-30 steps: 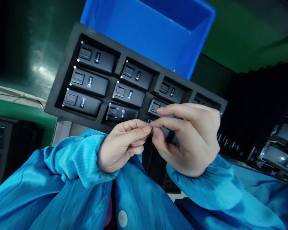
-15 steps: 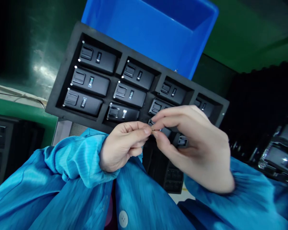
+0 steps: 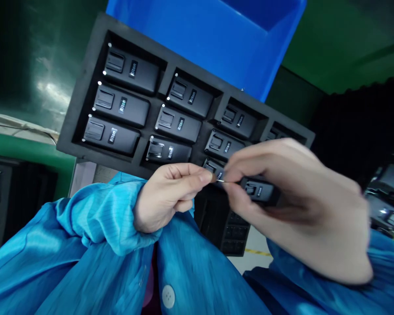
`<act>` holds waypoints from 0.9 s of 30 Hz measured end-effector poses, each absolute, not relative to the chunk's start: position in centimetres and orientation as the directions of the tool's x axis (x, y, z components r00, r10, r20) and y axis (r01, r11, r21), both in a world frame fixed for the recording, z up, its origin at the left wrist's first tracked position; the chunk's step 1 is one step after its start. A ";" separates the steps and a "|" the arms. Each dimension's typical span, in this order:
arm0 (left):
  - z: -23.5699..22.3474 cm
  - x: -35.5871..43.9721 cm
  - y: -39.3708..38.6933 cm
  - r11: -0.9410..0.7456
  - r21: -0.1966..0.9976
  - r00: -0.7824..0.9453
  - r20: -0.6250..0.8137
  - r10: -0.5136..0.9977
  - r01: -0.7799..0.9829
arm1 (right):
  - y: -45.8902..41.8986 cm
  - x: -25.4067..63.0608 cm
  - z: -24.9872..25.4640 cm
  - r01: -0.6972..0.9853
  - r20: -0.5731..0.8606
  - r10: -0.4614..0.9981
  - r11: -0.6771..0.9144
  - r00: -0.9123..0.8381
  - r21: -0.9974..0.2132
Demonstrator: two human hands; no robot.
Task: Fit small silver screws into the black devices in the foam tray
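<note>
pinching metal pin between hands

Left hand: fingertips pinching one end of a thin silver metal pin
Right hand: fingertips pinching the pin's other end, just above a black rectangular plastic part
Tray: black foam tray with black rectangular Riton-labelled parts seated in its pockets
Behind tray: bright blue plastic bin, touching the tray's upper edge
Sleeves: light blue ribbed work coat bunched at both wrists
</note>
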State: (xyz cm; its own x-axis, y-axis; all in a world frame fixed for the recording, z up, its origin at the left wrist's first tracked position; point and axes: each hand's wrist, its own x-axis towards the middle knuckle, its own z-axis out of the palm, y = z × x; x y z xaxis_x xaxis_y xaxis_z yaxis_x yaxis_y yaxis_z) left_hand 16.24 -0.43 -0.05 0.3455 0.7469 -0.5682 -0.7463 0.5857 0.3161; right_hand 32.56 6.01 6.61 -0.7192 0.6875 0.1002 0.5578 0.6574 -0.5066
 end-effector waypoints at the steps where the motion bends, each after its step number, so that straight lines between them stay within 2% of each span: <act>1: 0.0 15.9 -0.3 0.570 0.309 0.338 -0.561 0.755 -0.761 | 5.9 32.9 6.4 0.577 0.113 0.698 0.662 -0.707 -0.478; 5: 0.3 13.5 0.3 0.477 0.316 0.240 -0.566 0.789 -0.820 | 5.3 34.1 3.6 0.629 0.166 0.698 0.705 -0.696 -0.326; 10: 0.6 11.3 1.0 0.389 0.325 0.102 -0.640 0.761 -0.862 | 4.5 34.4 -0.4 0.639 0.104 0.675 0.729 -0.731 -0.244; 18: 0.6 10.4 0.6 0.392 0.304 0.083 -0.691 0.718 -0.868 | 4.3 33.5 -0.3 0.689 -0.036 0.691 0.714 -0.722 -0.125; 22: 0.6 10.1 0.6 0.392 0.301 0.087 -0.688 0.721 -0.870 | 4.2 32.9 -0.2 0.713 -0.094 0.707 0.691 -0.701 -0.117; 27: 0.5 9.9 0.5 0.379 0.280 0.118 -0.648 0.752 -0.882 | 4.3 32.5 -0.2 0.769 -0.186 0.747 0.604 -0.638 -0.210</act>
